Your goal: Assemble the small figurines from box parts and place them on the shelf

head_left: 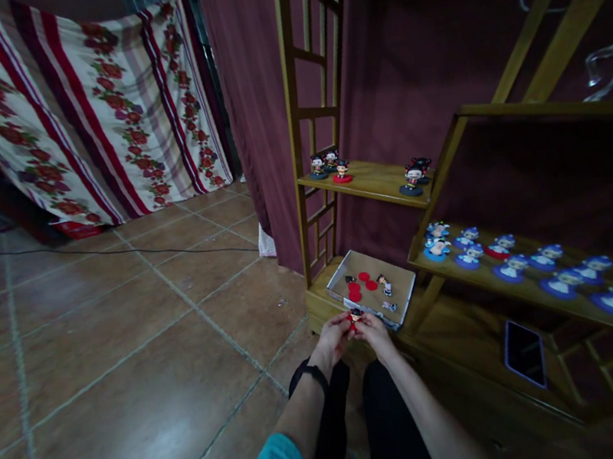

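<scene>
Between my two hands is a small figurine (355,318) with a dark top and red lower part. My left hand (332,336) grips it from the left, fingers closed. From the other side my right hand (375,333) pinches it, fingers curled round. Just beyond the hands lies a shallow open box (402,284) on the low wooden shelf. Inside it are several red discs (354,292), loose figurine pieces (386,288) and a dark piece (350,279). The hands partly cover the box's near edge.
On the upper shelf (372,182) stand several figurines on red or dark bases (342,172). The right shelf carries rows of blue-and-white figurines (511,268). A phone (525,352) lies on the lower shelf. A black cable (170,249) crosses the tiled floor.
</scene>
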`<state>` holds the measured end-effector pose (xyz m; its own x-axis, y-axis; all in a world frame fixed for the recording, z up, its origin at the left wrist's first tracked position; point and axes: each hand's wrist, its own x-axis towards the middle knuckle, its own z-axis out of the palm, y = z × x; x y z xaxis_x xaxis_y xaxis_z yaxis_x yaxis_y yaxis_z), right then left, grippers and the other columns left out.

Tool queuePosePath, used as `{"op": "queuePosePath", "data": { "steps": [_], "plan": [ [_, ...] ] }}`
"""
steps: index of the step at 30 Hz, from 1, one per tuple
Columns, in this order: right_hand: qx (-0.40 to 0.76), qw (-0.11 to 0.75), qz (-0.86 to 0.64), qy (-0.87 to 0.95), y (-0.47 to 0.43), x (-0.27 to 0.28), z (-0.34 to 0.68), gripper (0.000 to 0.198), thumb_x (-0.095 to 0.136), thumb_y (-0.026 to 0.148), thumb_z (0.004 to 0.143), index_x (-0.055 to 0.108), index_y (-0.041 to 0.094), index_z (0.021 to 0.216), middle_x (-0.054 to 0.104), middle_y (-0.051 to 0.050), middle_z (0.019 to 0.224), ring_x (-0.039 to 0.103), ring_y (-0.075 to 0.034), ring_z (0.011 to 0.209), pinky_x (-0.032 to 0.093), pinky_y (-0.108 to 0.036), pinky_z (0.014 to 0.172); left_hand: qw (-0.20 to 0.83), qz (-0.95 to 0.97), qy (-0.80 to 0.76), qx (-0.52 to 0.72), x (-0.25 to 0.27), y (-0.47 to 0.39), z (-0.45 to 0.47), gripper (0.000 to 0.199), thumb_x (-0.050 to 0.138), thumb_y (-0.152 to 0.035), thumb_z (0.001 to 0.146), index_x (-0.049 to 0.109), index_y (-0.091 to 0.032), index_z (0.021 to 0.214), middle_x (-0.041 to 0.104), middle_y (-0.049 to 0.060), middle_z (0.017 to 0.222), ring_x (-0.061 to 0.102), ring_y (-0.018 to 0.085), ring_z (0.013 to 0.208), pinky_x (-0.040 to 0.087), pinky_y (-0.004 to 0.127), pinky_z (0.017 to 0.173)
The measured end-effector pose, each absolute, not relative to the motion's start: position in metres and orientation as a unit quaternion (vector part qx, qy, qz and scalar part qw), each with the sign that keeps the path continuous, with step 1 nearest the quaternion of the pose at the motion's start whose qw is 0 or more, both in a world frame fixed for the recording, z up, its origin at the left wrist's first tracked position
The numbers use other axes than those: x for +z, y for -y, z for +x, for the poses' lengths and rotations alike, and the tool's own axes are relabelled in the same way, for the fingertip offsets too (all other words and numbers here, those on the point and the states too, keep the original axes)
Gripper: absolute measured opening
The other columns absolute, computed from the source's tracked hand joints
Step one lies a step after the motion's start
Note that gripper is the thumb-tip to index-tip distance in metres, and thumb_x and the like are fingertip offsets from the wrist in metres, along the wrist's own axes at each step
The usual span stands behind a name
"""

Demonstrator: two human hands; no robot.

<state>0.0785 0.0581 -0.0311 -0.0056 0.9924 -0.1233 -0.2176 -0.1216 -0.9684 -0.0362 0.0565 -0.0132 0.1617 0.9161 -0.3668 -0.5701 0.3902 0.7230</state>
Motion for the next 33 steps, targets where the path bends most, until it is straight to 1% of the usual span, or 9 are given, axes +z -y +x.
{"op": "queuePosePath", "data": {
  "steps": [6,12,18,22,27,33],
  "plan": [
    [0.566,0.525,-0.491,0.404,-0.069,-0.045,0.082,0.032,0.062,0.029,0.058,0.058,0.021,0.089,0.066,0.0,0.075,0.06,-0.014,0.057,0.047,-0.024,0.049,0.736,0.198,-0.411,0.5,-0.016,-0.062,-0.035,0.021,0.061,-0.003,0.066,0.06,-0.01,0.086,0.065,0.007,0.071,0.059,0.009,0.054,0.048,0.019,0.053],
    [0.56,0.516,-0.502,0.41,-0.071,-0.046,0.08,0.029,0.06,0.028,0.06,0.056,0.021,0.087,0.065,0.0,0.072,0.06,-0.015,0.057,0.048,-0.026,0.05,0.734,0.188,-0.412,0.505,-0.02,-0.066,-0.037,0.021,0.06,-0.002,0.065,0.059,-0.009,0.085,0.064,0.006,0.068,0.058,0.009,0.052,0.048,0.019,0.052],
    [0.558,0.53,-0.492,0.407,-0.07,-0.04,0.072,0.028,0.059,0.029,0.06,0.054,0.02,0.086,0.065,0.0,0.071,0.06,-0.015,0.056,0.049,-0.027,0.052,0.729,0.201,-0.414,0.506,-0.021,-0.069,-0.04,0.021,0.061,-0.003,0.065,0.059,-0.01,0.085,0.064,0.007,0.07,0.059,0.01,0.054,0.048,0.019,0.051],
    [0.561,0.535,-0.49,0.398,-0.068,-0.032,0.07,0.026,0.061,0.028,0.058,0.056,0.02,0.082,0.065,0.0,0.071,0.06,-0.015,0.055,0.048,-0.027,0.051,0.729,0.2,-0.418,0.504,-0.022,-0.071,-0.042,0.022,0.06,-0.003,0.066,0.058,-0.01,0.088,0.064,0.007,0.069,0.059,0.01,0.052,0.047,0.018,0.05],
    [0.605,0.516,-0.47,0.383,-0.064,-0.025,0.075,0.027,0.064,0.035,0.059,0.06,0.018,0.081,0.066,-0.002,0.07,0.061,-0.015,0.058,0.048,-0.027,0.055,0.727,0.185,-0.414,0.515,-0.025,-0.071,-0.043,0.019,0.056,-0.003,0.069,0.058,-0.01,0.087,0.062,0.004,0.062,0.056,0.009,0.047,0.048,0.019,0.049],
    [0.607,0.524,-0.461,0.38,-0.061,-0.02,0.079,0.031,0.07,0.036,0.054,0.063,0.018,0.078,0.067,-0.002,0.073,0.061,-0.014,0.059,0.048,-0.026,0.056,0.738,0.197,-0.409,0.499,-0.023,-0.071,-0.041,0.022,0.056,-0.002,0.068,0.059,-0.011,0.088,0.063,0.005,0.065,0.058,0.009,0.05,0.049,0.02,0.052]
  ]
}}
